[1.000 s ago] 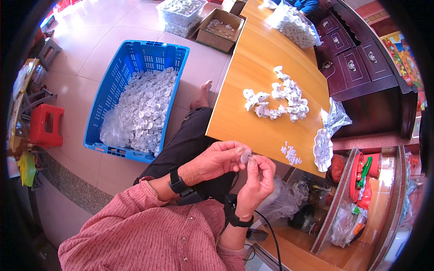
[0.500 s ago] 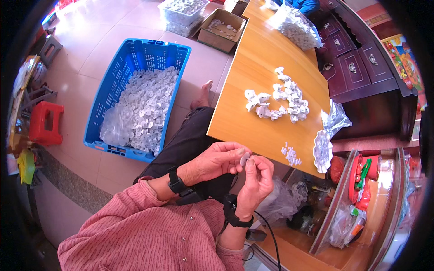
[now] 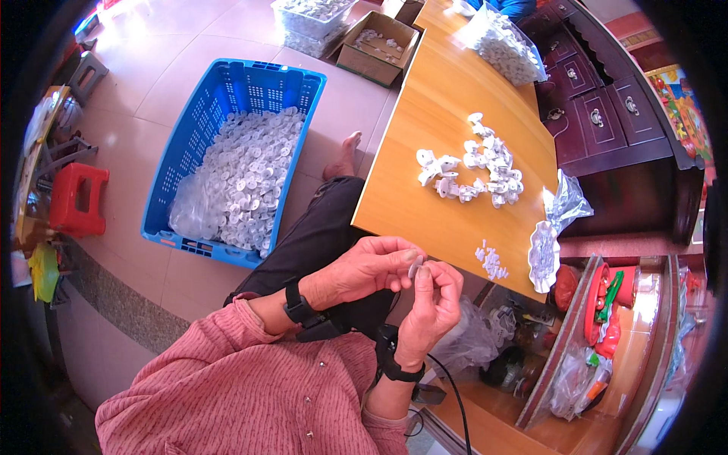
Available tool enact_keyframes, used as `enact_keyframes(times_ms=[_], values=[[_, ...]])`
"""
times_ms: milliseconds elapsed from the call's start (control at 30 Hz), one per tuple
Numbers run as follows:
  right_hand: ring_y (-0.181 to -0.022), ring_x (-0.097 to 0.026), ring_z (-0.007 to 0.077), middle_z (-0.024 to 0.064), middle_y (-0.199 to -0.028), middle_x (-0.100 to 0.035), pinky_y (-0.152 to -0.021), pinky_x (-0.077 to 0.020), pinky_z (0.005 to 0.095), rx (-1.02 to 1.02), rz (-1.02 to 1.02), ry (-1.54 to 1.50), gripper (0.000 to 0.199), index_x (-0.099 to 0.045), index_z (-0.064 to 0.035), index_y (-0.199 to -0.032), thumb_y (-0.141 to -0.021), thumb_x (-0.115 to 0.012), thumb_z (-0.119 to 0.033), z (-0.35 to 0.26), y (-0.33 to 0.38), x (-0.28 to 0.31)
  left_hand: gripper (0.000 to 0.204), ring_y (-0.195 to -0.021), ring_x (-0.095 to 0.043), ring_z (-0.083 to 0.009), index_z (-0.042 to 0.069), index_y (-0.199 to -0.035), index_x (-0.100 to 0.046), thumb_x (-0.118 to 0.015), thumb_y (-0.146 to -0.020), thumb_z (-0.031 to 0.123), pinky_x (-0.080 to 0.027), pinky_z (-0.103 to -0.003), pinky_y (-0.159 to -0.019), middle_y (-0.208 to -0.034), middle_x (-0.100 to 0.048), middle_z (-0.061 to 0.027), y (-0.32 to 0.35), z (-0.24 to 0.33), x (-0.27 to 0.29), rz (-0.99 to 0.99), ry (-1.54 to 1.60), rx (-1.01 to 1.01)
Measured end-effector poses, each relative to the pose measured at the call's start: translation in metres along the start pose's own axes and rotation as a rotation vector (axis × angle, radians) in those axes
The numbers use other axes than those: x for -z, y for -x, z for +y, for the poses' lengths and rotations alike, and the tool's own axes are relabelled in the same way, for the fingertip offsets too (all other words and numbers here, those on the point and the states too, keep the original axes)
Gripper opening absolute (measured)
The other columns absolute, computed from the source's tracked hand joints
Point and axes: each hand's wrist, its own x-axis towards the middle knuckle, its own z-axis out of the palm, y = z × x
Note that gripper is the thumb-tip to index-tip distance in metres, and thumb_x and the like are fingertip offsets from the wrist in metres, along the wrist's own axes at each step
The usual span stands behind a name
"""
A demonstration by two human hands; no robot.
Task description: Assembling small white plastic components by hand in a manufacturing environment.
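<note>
barely any change vs a sec ago: both hands same spot over the lap, just off the near edge of the wooden table (image 3: 425,144). left hand (image 3: 364,269) and right hand (image 3: 432,307) fingertip to fingertip, pinching one small white plastic piece (image 3: 415,265) between them. only a slight finger shift, piece a touch more exposed now. means fitting or checking of that piece likely ongoing, not set down yet. left hand curled, thumb and forefinger closed on piece; right hand grasping same piece from 5 o'clock side, other fingers loosely bent. piece itself: tiny, pale, roundish, detail too small to tell. at 12 o'clock from hands, loose heap of white parts (image 3: 474,171) on table; smaller cluster (image 3: 491,262) at 3 o'clock near table edge, clear bag (image 3: 550,231) just beyond. blue crate (image 3: 197,129) at 10 o'clock on floor, full of similar white pieces. red stool (image 3: 76,199) far at 9 o'clock.
</note>
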Motion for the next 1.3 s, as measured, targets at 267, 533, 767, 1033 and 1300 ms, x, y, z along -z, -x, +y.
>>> enact_keyframes(times_ms=[267, 533, 767, 1033, 1300], values=[[-0.09, -0.059, 0.0122, 0.0051, -0.105, -0.059, -0.084, -0.0487, 0.027, -0.008, -0.002, -0.011, 0.004, -0.065, 0.0019, -0.092, -0.095, -0.065, 0.0, 0.001, 0.0008, -0.0007, 0.026, -0.079, -0.066, -0.0093, 0.001, -0.116, -0.067, -0.064, -0.1, 0.02, -0.056, -0.02, -0.064, -0.098, -0.069, -0.0039, 0.001, 0.0012, -0.0016, 0.001, -0.024, -0.009], [-0.095, -0.06, 0.0165, 0.0088, -0.106, -0.061, -0.084, -0.0502, 0.0309, 0.024, -0.005, 0.072, 0.005, -0.065, 0.0018, -0.094, -0.093, -0.068, -0.003, -0.0005, 0.0018, -0.0008, 0.025, -0.078, -0.066, -0.0087, 0.001, -0.116, -0.067, -0.063, -0.1, 0.02, -0.056, -0.019, -0.064, -0.097, -0.069, -0.0038, 0.0016, 0.0012, 0.0002, 0.009, -0.055, -0.02], [-0.091, -0.061, 0.0221, 0.0106, -0.1, -0.062, -0.082, -0.0496, 0.0344, 0.154, -0.018, 0.242, 0.006, -0.063, 0.0012, -0.09, -0.091, -0.067, -0.002, -0.0039, -0.0008, -0.0019, 0.026, -0.077, -0.066, -0.0089, 0.0, -0.116, -0.067, -0.063, -0.101, 0.021, -0.055, -0.019, -0.063, -0.096, -0.069, -0.0038, 0.0018, 0.0009, 0.0012, 0.016, -0.058, -0.011], [-0.09, -0.06, 0.0236, 0.0108, -0.099, -0.061, -0.081, -0.0492, 0.0357, 0.2, -0.043, 0.303, 0.006, -0.06, 0.0004, -0.09, -0.091, -0.066, -0.001, -0.0064, -0.001, -0.0011, 0.028, -0.075, -0.066, -0.0082, 0.0, -0.114, -0.067, -0.063, -0.101, 0.023, -0.053, -0.018, -0.06, -0.093, -0.068, -0.0034, 0.0027, 0.0021, 0.0, 0.001, -0.111, -0.033], [-0.097, -0.06, 0.0221, 0.0111, -0.103, -0.063, -0.089, -0.0477, 0.0348, 0.23, -0.043, 0.329, 0.005, -0.061, 0.0015, -0.089, -0.091, -0.065, -0.001, -0.0074, -0.0007, -0.0023, 0.025, -0.072, -0.065, -0.0075, 0.0, -0.105, -0.068, -0.063, -0.101, 0.025, -0.052, -0.019, -0.058, -0.087, -0.068, -0.0029, 0.0036, 0.0018, 0.0008, 0.041, -0.147, -0.014]])
